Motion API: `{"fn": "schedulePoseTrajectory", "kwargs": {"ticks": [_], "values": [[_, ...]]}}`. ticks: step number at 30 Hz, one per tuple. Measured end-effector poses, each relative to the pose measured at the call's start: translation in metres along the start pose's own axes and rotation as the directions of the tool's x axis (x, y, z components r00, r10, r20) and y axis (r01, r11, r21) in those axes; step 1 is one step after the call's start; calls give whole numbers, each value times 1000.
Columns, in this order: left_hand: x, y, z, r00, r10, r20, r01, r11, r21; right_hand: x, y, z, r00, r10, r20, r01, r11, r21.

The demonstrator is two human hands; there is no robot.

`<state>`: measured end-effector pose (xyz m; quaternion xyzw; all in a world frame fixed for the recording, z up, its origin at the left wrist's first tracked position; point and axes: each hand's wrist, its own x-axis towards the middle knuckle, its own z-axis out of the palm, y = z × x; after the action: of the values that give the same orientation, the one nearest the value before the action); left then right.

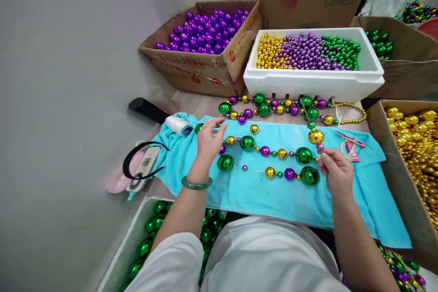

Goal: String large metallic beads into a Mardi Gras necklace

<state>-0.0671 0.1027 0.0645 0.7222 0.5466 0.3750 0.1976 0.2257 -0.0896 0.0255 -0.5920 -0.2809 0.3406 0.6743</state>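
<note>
A partly strung bead necklace [247, 143] of green, gold and purple beads lies in a loop on a turquoise towel [260, 196]. My right hand [337, 171] is closed at the strand's right side, thumb and finger pinching it just below a small purple bead [320, 147] and a large gold bead [315, 137]. My left hand [209, 141] is over the loop's left end, fingers apart, with a green bangle at the wrist. A loose gold bead [254, 129] sits between the hands. On the lower thread, a small purple bead [245, 168] stands apart from its neighbours.
A finished-looking strand [264, 109] lies behind the towel, before a white foam box [313, 83] of sorted small beads. Cardboard boxes hold purple beads [208, 32] and gold beads [417, 146]. A thread spool [178, 125], thread snips [351, 138] and a black headband [128, 159] lie around.
</note>
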Motion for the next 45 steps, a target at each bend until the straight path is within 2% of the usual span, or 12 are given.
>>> {"fn": "schedulePoseTrajectory", "kwargs": {"ticks": [3, 5, 9, 14, 21, 28, 31, 33, 37, 40, 43, 45], "values": [[2, -27, -17, 997, -44, -60, 53, 988, 148, 4, 0, -9, 999, 15, -51, -14, 999, 30], [-3, -39, -22, 995, -69, -70, 81, 978, 191, 4, 1, -10, 997, 18, -71, -14, 998, 54], [-13, -55, -21, 995, -76, -63, 89, 968, 236, 1, 6, -4, 996, 70, -48, -64, 992, 108], [-15, -75, -23, 991, -63, -114, 100, 930, 355, -2, 11, 0, 992, 121, -22, -116, 981, 156], [-24, -92, -22, 980, -117, -161, 168, 920, 355, -3, 10, -1, 986, 154, -59, -142, 974, 179], [-41, -86, -12, 982, -177, -63, 187, 950, 251, -8, 10, -3, 984, 144, -106, -126, 979, 163], [-35, -78, -9, 989, -138, -61, 149, 956, 254, -10, 9, -3, 984, 142, -111, -126, 982, 142], [-21, -70, -2, 995, -99, -28, 103, 963, 250, -11, 8, -2, 984, 146, -104, -132, 982, 135], [20, -50, 29, 987, -51, 152, 11, 967, 255, -13, 7, 4, 989, 113, -90, -103, 988, 113], [45, -37, 59, 954, -114, 278, 24, 952, 306, -15, 6, 8, 994, 76, -83, -69, 994, 81], [55, -27, 80, 922, -185, 342, 80, 951, 299, -20, 7, 6, 996, 54, -70, -52, 998, 33], [56, -20, 86, 916, -177, 359, 84, 962, 261, -23, 9, 3, 997, 52, -48, -53, 999, -8]]}}
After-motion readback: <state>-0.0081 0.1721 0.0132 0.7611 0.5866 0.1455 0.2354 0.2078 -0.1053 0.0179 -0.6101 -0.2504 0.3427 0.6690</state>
